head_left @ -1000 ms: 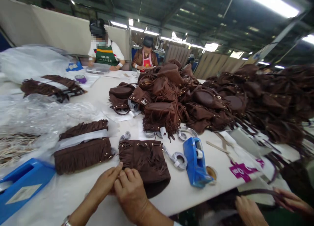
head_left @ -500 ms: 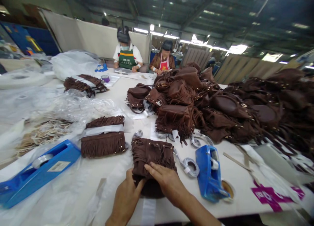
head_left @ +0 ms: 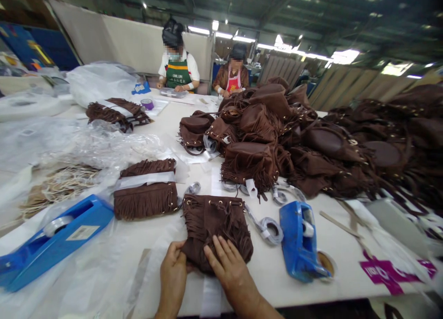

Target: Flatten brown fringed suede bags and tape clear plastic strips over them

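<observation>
A brown fringed drawstring bag point(head_left: 212, 222) with gold eyelets lies in front of me on the table. My left hand point(head_left: 175, 268) is closed on its lower left corner, thumb on top and fingers partly hidden beneath. Flat on the lower front of the bag rests my right hand point(head_left: 230, 268), its fingers stretched out over the fringe. A white paper strip point(head_left: 211, 296) runs out from under the bag toward me. To the bag's right lies a wrapped, coiled strap point(head_left: 270, 230), which seems joined to its top edge.
Left of the bag are a banded fringed bundle point(head_left: 145, 201) and a blue tape dispenser point(head_left: 58, 245). Another blue tape dispenser point(head_left: 299, 243) stands to the right. Brown bags point(head_left: 263, 120) are heaped behind. Plastic wrapping point(head_left: 100, 148) covers the left side. Two co-workers point(head_left: 178, 65) sit opposite.
The bag's lower end, earlier showing a dark rounded base, now looks flatter and wider. My left hand has shifted slightly left and down to the corner; my right hand's fingers have spread.
</observation>
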`<state>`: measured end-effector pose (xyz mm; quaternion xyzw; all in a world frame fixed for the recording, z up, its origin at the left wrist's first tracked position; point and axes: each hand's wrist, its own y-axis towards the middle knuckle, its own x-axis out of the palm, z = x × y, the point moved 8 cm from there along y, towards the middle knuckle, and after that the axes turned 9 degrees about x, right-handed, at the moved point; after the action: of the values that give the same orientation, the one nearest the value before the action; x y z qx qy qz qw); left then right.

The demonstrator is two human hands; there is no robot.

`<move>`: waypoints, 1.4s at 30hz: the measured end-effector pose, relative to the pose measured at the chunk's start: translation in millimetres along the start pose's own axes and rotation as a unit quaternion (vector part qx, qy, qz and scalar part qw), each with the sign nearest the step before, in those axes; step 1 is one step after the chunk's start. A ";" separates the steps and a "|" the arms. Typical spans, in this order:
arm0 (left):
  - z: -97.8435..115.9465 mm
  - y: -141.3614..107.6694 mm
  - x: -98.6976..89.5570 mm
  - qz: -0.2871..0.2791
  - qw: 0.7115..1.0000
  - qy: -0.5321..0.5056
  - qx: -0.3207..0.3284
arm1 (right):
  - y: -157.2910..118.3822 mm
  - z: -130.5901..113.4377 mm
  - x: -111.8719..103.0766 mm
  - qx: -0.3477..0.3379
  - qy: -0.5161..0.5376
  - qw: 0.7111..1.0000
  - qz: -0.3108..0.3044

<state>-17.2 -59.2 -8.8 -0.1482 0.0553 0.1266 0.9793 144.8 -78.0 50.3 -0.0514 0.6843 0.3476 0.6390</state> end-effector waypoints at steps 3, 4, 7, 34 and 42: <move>16.6 -6.9 -7.5 0.008 0.987 0.133 0.093 | -6.2 -1.1 4.4 0.019 0.012 0.999 -0.039; 22.3 -9.8 -9.3 0.007 0.972 0.197 0.130 | -7.1 -1.3 5.5 0.027 0.020 0.998 -0.056; 25.0 -17.6 -8.2 -0.018 0.905 0.374 0.204 | -8.8 -3.4 9.6 0.051 0.046 0.993 -0.093; 127.2 124.5 86.2 -0.266 0.628 0.575 0.452 | -11.1 -3.3 17.1 0.065 0.087 0.984 -0.141; 101.3 158.5 98.6 -0.278 0.638 0.576 0.430 | -8.5 -1.5 23.8 0.053 0.053 0.987 -0.143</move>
<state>42.9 140.9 29.3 0.2379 0.6121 -0.3005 0.6917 143.7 -76.4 25.0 -0.1329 0.7205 0.2124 0.6467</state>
